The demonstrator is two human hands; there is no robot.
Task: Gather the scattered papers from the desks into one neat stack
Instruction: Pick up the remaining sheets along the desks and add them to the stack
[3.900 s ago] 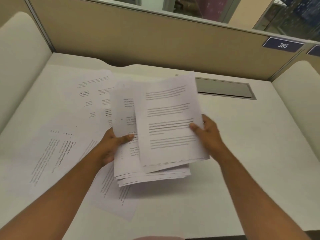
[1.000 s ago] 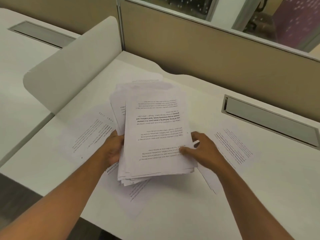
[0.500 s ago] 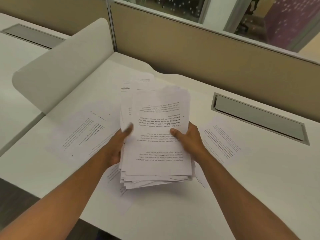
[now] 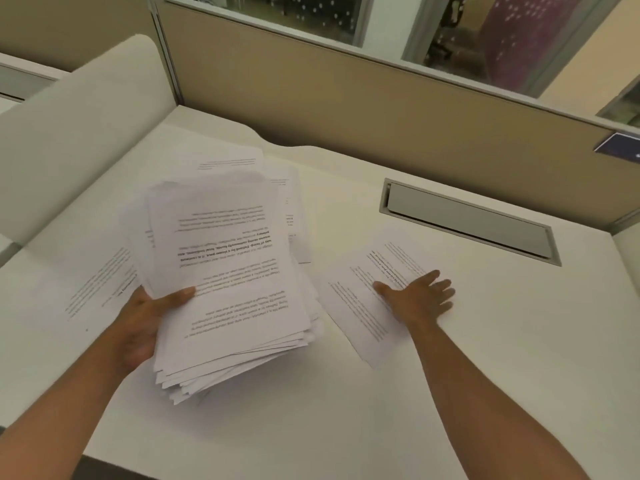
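A thick, uneven stack of printed papers (image 4: 228,282) is held above the white desk (image 4: 485,358) by my left hand (image 4: 145,323), thumb on top at its lower left edge. To the right, a single printed sheet (image 4: 360,299) lies flat on the desk. My right hand (image 4: 419,296) rests on that sheet's right side, palm down with fingers spread. More loose sheets lie on the desk: one at the left (image 4: 93,289) and others behind the stack (image 4: 239,161), partly hidden by it.
A grey cable-tray lid (image 4: 467,220) is set into the desk at the back right. A tan partition wall (image 4: 381,109) runs along the back. A curved white side divider (image 4: 79,133) stands at the left. The desk's front edge is near my forearms.
My right hand has let go of the stack and moved right onto the single sheet. The left hand now holds the stack alone. The view has shifted slightly right.
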